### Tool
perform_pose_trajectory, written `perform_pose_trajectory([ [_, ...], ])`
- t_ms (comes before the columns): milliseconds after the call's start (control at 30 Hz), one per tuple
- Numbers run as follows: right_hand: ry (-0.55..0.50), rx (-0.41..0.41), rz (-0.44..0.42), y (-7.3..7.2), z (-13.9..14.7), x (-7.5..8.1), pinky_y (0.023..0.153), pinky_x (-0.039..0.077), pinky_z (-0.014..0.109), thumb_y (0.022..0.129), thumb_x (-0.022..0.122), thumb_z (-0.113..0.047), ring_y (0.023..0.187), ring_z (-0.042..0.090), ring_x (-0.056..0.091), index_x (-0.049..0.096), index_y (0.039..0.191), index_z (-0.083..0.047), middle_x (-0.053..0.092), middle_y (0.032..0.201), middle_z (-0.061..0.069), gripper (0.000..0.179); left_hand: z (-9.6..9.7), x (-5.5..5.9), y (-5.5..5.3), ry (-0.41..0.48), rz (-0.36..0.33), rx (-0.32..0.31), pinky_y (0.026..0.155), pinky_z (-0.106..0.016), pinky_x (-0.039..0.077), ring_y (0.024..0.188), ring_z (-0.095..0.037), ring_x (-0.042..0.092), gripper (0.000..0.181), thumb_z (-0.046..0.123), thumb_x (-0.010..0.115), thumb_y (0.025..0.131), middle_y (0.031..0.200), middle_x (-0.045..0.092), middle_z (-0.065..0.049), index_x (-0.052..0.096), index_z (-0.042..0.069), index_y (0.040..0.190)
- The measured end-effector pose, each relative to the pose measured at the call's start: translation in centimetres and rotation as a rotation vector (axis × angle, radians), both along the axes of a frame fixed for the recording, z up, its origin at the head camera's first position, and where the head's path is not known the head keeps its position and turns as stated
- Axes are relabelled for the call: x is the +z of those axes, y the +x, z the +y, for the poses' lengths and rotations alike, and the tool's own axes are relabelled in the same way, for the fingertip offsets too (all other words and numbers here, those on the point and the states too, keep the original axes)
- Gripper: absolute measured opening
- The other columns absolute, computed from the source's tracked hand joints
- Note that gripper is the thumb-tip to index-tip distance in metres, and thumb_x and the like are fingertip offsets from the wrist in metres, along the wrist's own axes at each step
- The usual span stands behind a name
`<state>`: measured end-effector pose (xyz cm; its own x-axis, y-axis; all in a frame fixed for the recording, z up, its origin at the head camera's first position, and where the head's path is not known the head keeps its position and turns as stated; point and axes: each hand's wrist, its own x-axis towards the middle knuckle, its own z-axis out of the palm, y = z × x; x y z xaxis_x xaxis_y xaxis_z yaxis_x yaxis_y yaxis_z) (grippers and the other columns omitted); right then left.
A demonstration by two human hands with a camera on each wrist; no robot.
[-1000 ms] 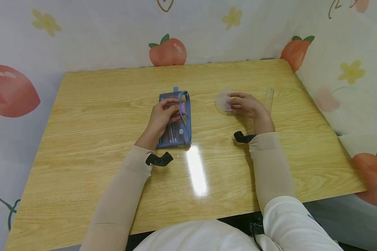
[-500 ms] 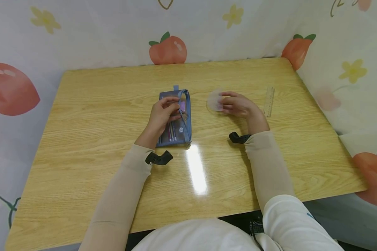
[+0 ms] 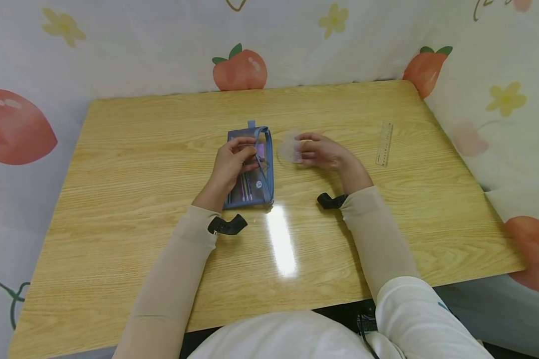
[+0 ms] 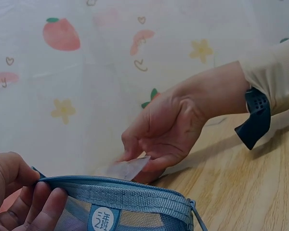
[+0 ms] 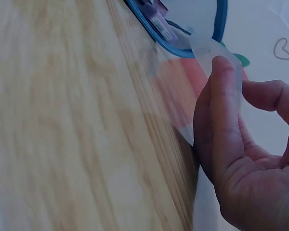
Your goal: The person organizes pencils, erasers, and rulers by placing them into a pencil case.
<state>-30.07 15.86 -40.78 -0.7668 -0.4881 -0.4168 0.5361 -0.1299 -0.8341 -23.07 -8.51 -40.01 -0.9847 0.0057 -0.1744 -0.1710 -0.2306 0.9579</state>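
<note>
A blue-edged see-through pencil case (image 3: 249, 195) lies on the table, its zipped mouth spread apart on the right side. My left hand (image 3: 231, 162) pinches the edge of that mouth between thumb and fingers, as the left wrist view also shows. Several pens and a purple item (image 3: 261, 151) show inside. Just right of the case, my right hand (image 3: 323, 152) holds a clear, rounded plastic piece that looks like a protractor (image 3: 289, 148), pinched between thumb and fingers. In the right wrist view, the protractor (image 5: 205, 52) points toward the case's opening (image 5: 183, 52).
A clear ruler (image 3: 385, 144) lies on the wooden table (image 3: 130, 174), to the right of my right hand. Fruit-patterned cloth (image 3: 161, 45) hangs along the table's back and right sides. A bright light reflection (image 3: 282, 242) shows near the front.
My right hand has moved left with the protractor, closer to the pencil case and away from the ruler. My left hand keeps its hold on the case's edge.
</note>
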Motion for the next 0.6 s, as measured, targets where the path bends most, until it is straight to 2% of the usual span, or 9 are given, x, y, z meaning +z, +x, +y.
perform_pose_trajectory([
  [333, 0.003, 0.080, -0.002, 0.7, -1.9, -0.2, 0.068, 0.054, 0.032, 0.092, 0.041, 0.005, 0.081, 0.023, 0.055, 0.038, 0.123, -0.004, 0.049, 0.095, 0.015, 0.032, 0.0, -0.1, 0.0, -0.010, 0.008, 0.000, 0.064, -0.032, 0.057, 0.070, -0.016, 0.054, 0.029, 0.001, 0.058, 0.084, 0.089, 0.054, -0.007, 0.057, -0.002, 0.114],
  [600, 0.049, 0.104, 0.046, 1.2, -3.1, -0.6, 0.073, 0.054, 0.036, 0.091, 0.045, 0.005, 0.081, 0.024, 0.057, 0.038, 0.126, -0.002, 0.046, 0.102, 0.017, 0.036, 0.1, -0.2, -0.1, 0.001, 0.008, 0.006, 0.063, -0.030, 0.057, 0.070, -0.016, 0.054, 0.027, 0.001, 0.058, 0.084, 0.088, 0.054, -0.007, 0.058, 0.000, 0.111],
])
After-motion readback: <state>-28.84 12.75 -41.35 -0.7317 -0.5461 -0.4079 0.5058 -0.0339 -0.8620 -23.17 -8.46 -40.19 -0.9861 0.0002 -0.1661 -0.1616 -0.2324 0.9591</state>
